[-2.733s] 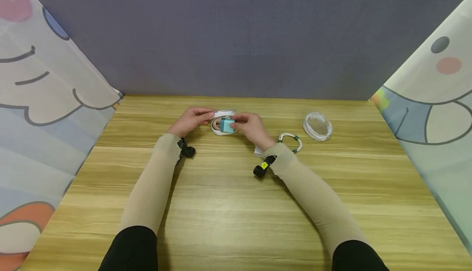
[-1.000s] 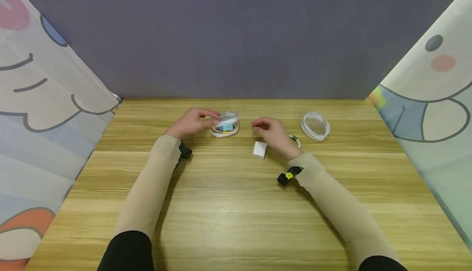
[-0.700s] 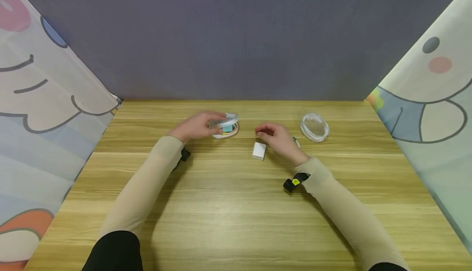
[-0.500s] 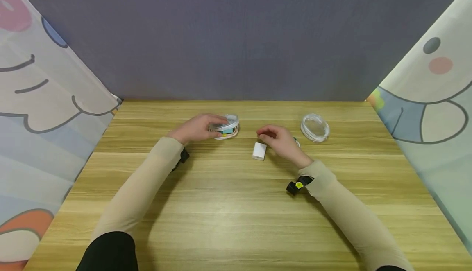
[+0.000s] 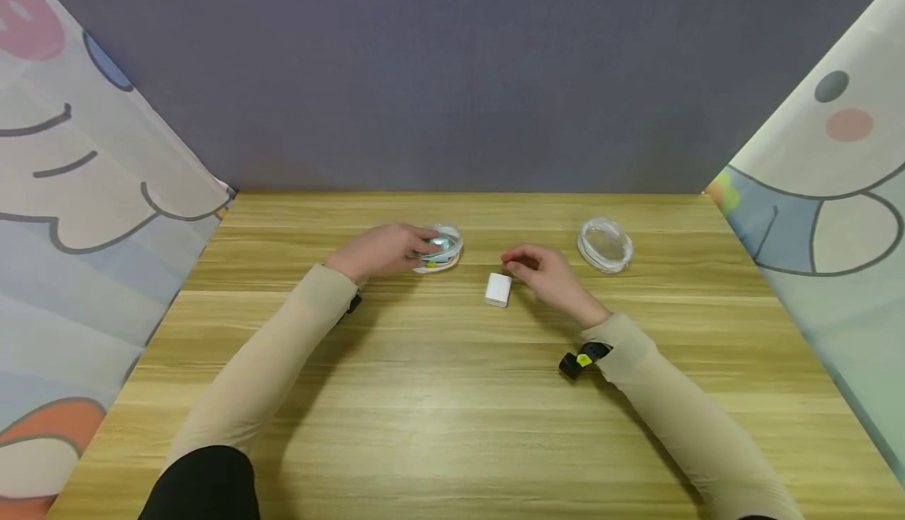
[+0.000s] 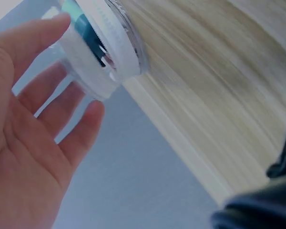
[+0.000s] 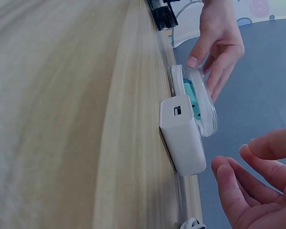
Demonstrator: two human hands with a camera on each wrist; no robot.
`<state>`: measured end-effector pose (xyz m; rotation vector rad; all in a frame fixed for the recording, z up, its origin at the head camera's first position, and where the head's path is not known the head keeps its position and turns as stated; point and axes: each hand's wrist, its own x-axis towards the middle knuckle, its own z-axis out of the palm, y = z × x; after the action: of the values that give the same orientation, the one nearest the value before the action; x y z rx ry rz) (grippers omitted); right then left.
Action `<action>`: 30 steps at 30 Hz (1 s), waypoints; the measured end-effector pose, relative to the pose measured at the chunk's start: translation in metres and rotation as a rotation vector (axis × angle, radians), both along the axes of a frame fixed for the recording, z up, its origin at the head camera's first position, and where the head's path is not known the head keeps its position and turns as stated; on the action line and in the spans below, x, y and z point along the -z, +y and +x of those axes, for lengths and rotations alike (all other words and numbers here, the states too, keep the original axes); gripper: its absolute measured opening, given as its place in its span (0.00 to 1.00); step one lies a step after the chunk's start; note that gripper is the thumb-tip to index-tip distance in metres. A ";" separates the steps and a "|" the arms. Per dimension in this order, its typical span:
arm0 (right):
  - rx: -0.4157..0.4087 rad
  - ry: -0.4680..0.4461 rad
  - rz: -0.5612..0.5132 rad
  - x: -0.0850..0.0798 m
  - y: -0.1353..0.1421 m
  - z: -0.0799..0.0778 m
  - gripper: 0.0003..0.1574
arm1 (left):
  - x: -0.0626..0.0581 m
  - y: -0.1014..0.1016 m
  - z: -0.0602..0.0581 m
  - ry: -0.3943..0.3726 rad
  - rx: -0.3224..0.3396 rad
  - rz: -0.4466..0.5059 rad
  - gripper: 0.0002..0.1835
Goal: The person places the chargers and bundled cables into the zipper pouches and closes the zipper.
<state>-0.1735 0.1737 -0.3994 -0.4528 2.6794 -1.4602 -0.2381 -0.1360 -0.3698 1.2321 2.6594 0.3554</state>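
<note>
A clear round case [image 5: 445, 247] with a white zip band stands at the table's back, its lid tilted a little above the base. Inside, a teal charger [image 7: 189, 93] shows through the gap. My left hand [image 5: 382, 250] holds the case's left side, thumb at the near edge and fingers over the lid; in the left wrist view the thumb [image 6: 43, 36] lies over the white band. Just behind a white charger block [image 5: 498, 290] is my right hand [image 5: 547, 275]. Its fingers are loosely curled and hold nothing, as the right wrist view [image 7: 257, 176] also shows.
A second clear round case [image 5: 605, 244] with a white band lies to the right on the wooden table [image 5: 417, 410]. In the right wrist view, a bit of white cable [image 7: 193, 224] shows at the bottom. A grey panel [image 5: 459, 72] closes off the back.
The right hand has let go of the teal charger and drawn back to the right, uncovering the white block. The left hand has lowered the lid over the charger.
</note>
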 end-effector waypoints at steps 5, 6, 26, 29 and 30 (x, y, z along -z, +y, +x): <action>-0.016 0.026 0.021 0.000 0.002 0.003 0.13 | -0.003 0.000 0.012 0.048 0.047 -0.090 0.28; -0.020 0.029 0.019 0.001 0.003 0.004 0.13 | -0.004 0.000 0.014 0.050 0.053 -0.101 0.29; -0.093 -0.014 0.001 0.000 0.009 0.026 0.11 | 0.007 -0.007 0.067 0.240 0.168 -0.090 0.33; -0.149 -0.054 -0.060 -0.001 0.007 0.034 0.11 | 0.009 -0.007 0.074 0.276 0.166 -0.039 0.31; -0.175 -0.071 -0.081 -0.001 0.006 0.036 0.11 | 0.009 -0.007 0.077 0.285 0.158 -0.024 0.30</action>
<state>-0.1372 0.1800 -0.3986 -0.6109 2.4642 -1.5079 -0.1614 -0.1426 -0.3792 1.5797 2.7576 0.1318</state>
